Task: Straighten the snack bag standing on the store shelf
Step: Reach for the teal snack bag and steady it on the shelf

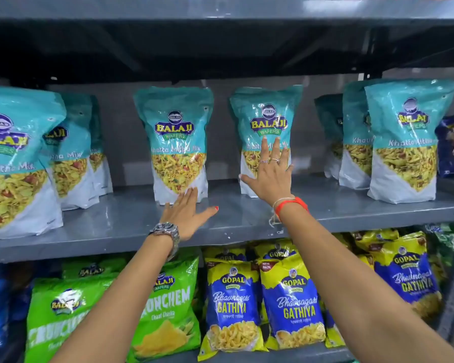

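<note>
A grey metal shelf [131, 226] carries upright teal snack bags: a cluster at the left [19, 163], one left of centre [177, 145], one right of centre [266, 121], another cluster at the right [404, 142], with bare shelf between them

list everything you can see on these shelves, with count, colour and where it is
teal Balaji Khatta Mitha Mix bags: about nine showing, teal and white, standing on the grey middle shelf; left group three, two singles centre, right group three
dark blue bag: one, far right of middle shelf
green Balaji bags: at least three, lower shelf, left
blue and yellow Gopal Gathiya bags: at least four in front, more behind, lower shelf, centre to right
left hand: open, fingertips at the base of the centre-left teal bag; silver watch on wrist
right hand: open, flat on the front of the centre-right teal bag; rings, red wrist band
</note>
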